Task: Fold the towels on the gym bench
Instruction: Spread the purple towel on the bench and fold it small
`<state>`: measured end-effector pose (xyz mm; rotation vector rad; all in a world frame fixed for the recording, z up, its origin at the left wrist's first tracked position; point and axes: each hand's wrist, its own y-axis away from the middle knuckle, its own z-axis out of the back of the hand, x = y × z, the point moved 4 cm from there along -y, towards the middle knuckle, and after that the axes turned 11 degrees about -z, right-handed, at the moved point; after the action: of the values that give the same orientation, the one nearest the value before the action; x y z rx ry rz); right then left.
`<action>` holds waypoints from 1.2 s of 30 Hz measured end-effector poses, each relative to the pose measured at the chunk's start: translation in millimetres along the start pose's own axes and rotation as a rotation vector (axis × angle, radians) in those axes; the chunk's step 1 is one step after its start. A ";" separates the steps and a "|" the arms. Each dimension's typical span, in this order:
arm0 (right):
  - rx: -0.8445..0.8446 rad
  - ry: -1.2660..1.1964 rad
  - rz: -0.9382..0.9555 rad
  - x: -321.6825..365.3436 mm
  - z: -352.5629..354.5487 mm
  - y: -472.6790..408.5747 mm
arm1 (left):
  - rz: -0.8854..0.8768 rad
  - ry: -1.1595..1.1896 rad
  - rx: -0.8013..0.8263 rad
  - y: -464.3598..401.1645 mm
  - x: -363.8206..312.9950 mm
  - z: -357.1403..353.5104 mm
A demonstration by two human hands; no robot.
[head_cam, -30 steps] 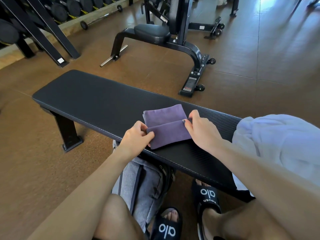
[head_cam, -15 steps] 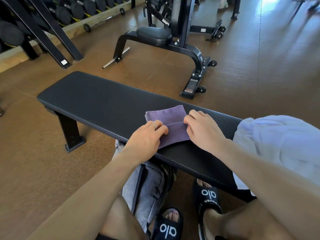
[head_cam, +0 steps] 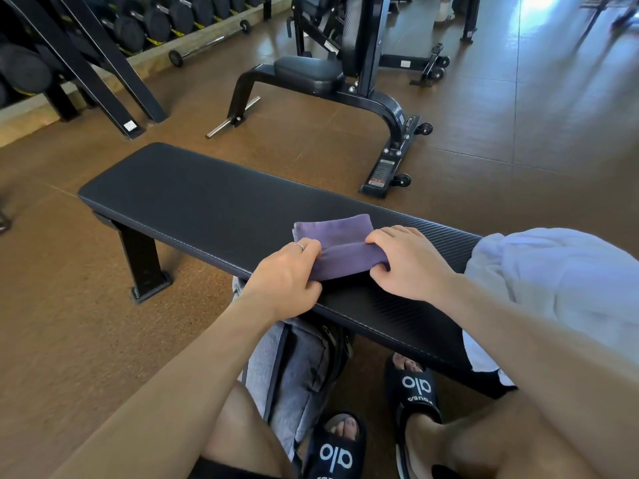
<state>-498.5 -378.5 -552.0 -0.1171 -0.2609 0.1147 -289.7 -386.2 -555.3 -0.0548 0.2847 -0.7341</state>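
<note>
Now, both my hands are on the purple towel (head_cam: 340,244), which lies on the black padded worktop (head_cam: 193,198), near its front edge and right of the middle. The towel is already folded small; a fold line runs across it between my hands, with the near layer raised a little off the pad.

My left hand (head_cam: 287,276) pinches the towel's left end, fingers curled over the cloth, thumb tucked beneath; a ring shows on one finger. My right hand (head_cam: 406,264) grips the right end, fingers curled over the top edge and thumb under the near layer. Both forearms reach in from the lower corners.

A white towel (head_cam: 553,281) sits heaped on the worktop's right end, just beside my right forearm, apart from the purple one. Part of it hangs over the front edge.

A grey bag (head_cam: 294,371) stands on the floor under the worktop's front edge, between my knees. My feet are in black slides (head_cam: 416,392) with white lettering, on the brown floor.

Beyond the worktop: an adjustable bench (head_cam: 311,69) on a black frame with small wheels. Dumbbells (head_cam: 155,24) line a rack at the upper left, a barbell lying on the floor in front of it.
</note>
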 end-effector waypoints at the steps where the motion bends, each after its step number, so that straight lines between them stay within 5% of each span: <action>1: 0.000 -0.052 -0.024 0.3 2.0 0.7 | 0.059 0.072 -0.016 2.1 4.0 2.5; 9: 0.173 -0.372 -0.329 1.5 -5.2 -5.7 | 0.402 0.519 -0.194 10.8 23.1 4.5; 16: 0.149 -0.323 -0.375 -2.9 -14.9 -13.1 | 0.607 0.485 -0.235 3.7 34.4 -5.6; 24: 0.151 -0.285 -0.332 -2.2 -19.5 -18.1 | 0.641 0.451 -0.177 0.8 39.7 -11.0; 32: 0.435 -0.405 -0.374 5.2 -12.6 -4.4 | 0.835 0.581 -0.042 22.5 39.0 -8.7; 36: 0.531 -0.392 -0.362 20.0 -13.7 4.9 | 0.927 0.977 0.009 41.5 29.5 -16.4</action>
<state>-476.2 -372.5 -560.8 0.4843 -0.6275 -0.1573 -246.3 -374.3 -584.2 0.4363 1.1443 0.2223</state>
